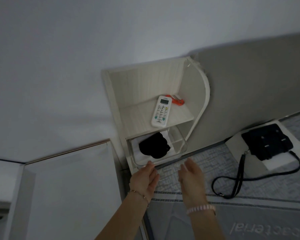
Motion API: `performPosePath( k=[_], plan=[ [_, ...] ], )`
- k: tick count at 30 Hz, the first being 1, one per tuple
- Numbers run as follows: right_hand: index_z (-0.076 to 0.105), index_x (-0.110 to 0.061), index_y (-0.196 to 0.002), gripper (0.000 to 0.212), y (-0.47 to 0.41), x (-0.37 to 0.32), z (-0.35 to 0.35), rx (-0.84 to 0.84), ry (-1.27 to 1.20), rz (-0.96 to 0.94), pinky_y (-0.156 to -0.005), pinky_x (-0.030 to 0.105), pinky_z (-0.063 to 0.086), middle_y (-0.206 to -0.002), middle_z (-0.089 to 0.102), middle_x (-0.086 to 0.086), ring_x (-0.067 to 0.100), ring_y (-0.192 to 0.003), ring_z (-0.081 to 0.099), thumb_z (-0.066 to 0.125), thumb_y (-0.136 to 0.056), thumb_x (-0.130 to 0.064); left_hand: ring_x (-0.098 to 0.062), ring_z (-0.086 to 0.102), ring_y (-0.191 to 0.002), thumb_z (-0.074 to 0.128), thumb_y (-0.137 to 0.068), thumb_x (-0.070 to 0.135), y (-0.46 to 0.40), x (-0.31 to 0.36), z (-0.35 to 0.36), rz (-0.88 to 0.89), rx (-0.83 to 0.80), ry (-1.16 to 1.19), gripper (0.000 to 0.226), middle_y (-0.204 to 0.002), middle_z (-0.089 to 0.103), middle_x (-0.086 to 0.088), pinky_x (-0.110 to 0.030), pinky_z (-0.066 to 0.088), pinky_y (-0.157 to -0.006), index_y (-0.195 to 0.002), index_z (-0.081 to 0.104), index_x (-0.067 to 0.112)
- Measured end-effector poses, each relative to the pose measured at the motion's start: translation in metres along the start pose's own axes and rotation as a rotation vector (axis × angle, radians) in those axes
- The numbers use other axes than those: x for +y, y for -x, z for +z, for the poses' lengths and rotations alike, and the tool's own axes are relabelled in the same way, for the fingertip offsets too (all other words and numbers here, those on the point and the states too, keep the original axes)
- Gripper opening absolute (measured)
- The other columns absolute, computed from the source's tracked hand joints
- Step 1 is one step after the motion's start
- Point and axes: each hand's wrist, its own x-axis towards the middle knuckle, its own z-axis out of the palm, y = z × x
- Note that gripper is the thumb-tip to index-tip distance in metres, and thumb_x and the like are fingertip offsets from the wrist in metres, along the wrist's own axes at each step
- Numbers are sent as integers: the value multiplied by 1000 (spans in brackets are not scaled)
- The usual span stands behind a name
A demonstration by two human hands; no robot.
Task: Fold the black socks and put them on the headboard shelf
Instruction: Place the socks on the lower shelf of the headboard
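The black socks [154,146] lie bundled inside a clear plastic tray [183,149] on the lower level of the white headboard shelf [196,94]. My left hand [145,179] is just in front of the tray, its fingertips at the tray's front rim, fingers apart and holding nothing. My right hand [191,174] hovers over the mattress a little to the right of the tray's front corner, palm turned inward, fingers apart and empty.
A white air-conditioner remote [161,111] and an orange item [177,100] lie on the upper shelf level. A black bag [268,141] with a long strap rests on a white box on the mattress [249,213] at right. A white cabinet [68,187] stands at left.
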Motion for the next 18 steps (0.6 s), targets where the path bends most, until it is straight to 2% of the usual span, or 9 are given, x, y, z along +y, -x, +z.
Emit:
performPosePath(
  k=[1, 2, 3, 5, 6, 8, 10, 14, 18],
  plan=[
    [66, -5, -112, 43, -3, 2, 3, -71, 20, 47, -87, 37, 52, -103, 67, 15, 31, -95, 64, 43, -84, 18, -15, 53, -75, 63, -93, 13, -1, 0, 0, 1, -6, -9, 16, -81, 56, -8, -33, 52, -90, -79, 61, 7],
    [66, -9, -105, 39, -5, 3, 8, -136, 38, 77, -82, 34, 52, -97, 66, 12, 28, -88, 63, 44, -84, 17, -15, 50, -72, 62, -94, 14, -4, 0, 1, 2, -11, -14, 18, -79, 53, -7, -34, 51, -93, -77, 60, 8],
    [64, -14, -112, 42, -7, 2, 12, -183, 42, 94, -86, 32, 52, -106, 63, 5, 22, -95, 62, 46, -87, 14, -16, 50, -73, 61, -95, 15, -4, 2, 3, 7, -12, -15, 18, -79, 53, -7, -36, 49, -100, -78, 60, 8],
    [41, -9, -145, 57, -16, 0, 22, -197, 12, 116, -107, 34, 43, -138, 49, 3, 22, -128, 52, 46, -93, 12, -21, 59, -93, 60, -95, 14, -6, 6, 5, 34, -18, 2, 13, -95, 60, -10, -38, 41, -110, -99, 64, 2],
    [32, -8, -151, 63, -19, -3, 26, -203, 4, 127, -111, 35, 40, -149, 41, 5, 23, -136, 46, 44, -93, 14, -25, 59, -109, 59, -96, 13, -7, 8, 5, 47, -24, 11, 25, -109, 62, -13, -38, 40, -110, -116, 62, -2],
    [27, -9, -153, 69, -22, -10, 34, -225, -3, 133, -111, 35, 39, -158, 33, 10, 24, -141, 41, 39, -92, 19, -28, 50, -131, 57, -97, 11, -7, 15, 8, 76, -33, 26, 42, -131, 58, -16, -37, 39, -110, -136, 51, -3],
    [26, -10, -154, 72, -25, -16, 40, -241, -30, 139, -110, 36, 40, -159, 32, 12, 25, -142, 40, 36, -90, 23, -30, 46, -137, 54, -98, 8, -10, 22, 12, 92, -50, 29, 44, -140, 53, -16, -37, 38, -111, -141, 46, -1],
    [22, -12, -156, 81, -32, -23, 52, -253, -53, 138, -105, 38, 42, -159, 31, 13, 27, -142, 39, 31, -85, 28, -27, 52, -124, 51, -98, 2, -18, 31, 12, 104, -79, -18, 35, -134, 55, -14, -36, 39, -108, -133, 53, -1],
    [24, -13, -155, 83, -35, -23, 57, -232, -65, 132, -89, 27, 47, -156, 36, 14, 25, -140, 42, 33, -83, 28, -19, 60, -99, 53, -97, 0, -28, 32, 9, 93, -110, -82, 17, -113, 63, -10, -34, 42, -101, -105, 65, 8]
  ],
)
